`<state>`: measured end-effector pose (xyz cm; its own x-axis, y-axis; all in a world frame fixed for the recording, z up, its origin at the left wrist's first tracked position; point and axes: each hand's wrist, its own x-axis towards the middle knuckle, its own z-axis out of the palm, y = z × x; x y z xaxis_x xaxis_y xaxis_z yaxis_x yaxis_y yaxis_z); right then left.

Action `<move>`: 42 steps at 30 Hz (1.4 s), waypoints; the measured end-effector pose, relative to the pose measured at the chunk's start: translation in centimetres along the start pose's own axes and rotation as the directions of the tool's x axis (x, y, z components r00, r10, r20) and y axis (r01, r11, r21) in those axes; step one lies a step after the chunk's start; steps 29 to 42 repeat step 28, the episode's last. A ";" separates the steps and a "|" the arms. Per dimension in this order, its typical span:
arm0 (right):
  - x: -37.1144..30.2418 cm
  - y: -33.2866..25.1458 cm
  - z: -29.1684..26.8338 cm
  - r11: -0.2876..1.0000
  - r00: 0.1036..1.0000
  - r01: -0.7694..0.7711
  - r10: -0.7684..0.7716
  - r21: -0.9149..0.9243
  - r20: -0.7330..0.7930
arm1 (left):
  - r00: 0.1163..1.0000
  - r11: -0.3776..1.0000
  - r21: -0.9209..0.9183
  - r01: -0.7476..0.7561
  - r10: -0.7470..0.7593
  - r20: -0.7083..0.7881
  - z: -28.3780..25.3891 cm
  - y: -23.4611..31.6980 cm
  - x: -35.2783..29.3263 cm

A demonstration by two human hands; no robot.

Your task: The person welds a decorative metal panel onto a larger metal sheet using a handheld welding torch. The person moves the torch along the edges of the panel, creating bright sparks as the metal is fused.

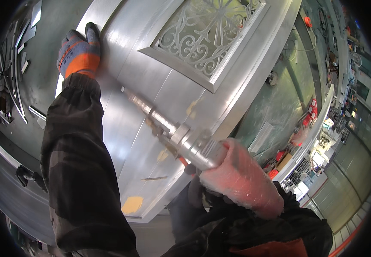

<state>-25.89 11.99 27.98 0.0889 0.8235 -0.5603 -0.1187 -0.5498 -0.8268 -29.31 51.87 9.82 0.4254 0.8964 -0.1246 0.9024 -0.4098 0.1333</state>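
A silvery metal door panel [127, 115] lies before me, with a scrollwork grille [209, 36] set into its framed opening. My left hand [79, 53], in a grey and orange glove, is at the panel's left edge, its thumb on the face and its fingers over the side. A handheld welding gun [192, 143] with a long metal nozzle slants across the panel, its tip pointing up and left. Reddish plastic-wrapped covering encloses the gun's rear. Beneath it my right hand [195, 192], dark-gloved and mostly hidden, closes round the gun.
Yellowish patches [132, 204] and a thin rod [154, 178] are on the panel's near part. Metal strips [18, 81] lie on the floor at left. A crowded workbench [318, 145] with red items runs along the right. A dark clamp-like part [29, 175] stands at lower left.
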 end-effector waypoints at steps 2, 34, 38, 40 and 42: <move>-0.2 0.5 -0.2 0.999 0.998 0.010 -0.013 0.047 0.058 | 0.999 0.999 0.015 0.031 -0.032 0.019 0.0 0.2 -0.4; 1.4 2.1 -0.7 0.505 0.765 -0.551 -0.011 -0.664 -0.643 | 0.979 0.971 -0.182 -0.155 0.126 -0.161 2.0 -3.9 4.0; 1.4 2.1 -0.7 0.505 0.765 -0.551 -0.011 -0.664 -0.643 | 0.979 0.971 -0.182 -0.155 0.126 -0.161 2.0 -3.9 4.0; 1.4 2.1 -0.7 0.505 0.765 -0.551 -0.011 -0.664 -0.643 | 0.979 0.971 -0.182 -0.155 0.126 -0.161 2.0 -3.9 4.0; 1.4 2.1 -0.7 0.505 0.765 -0.551 -0.011 -0.664 -0.643 | 0.979 0.971 -0.182 -0.155 0.126 -0.161 2.0 -3.9 4.0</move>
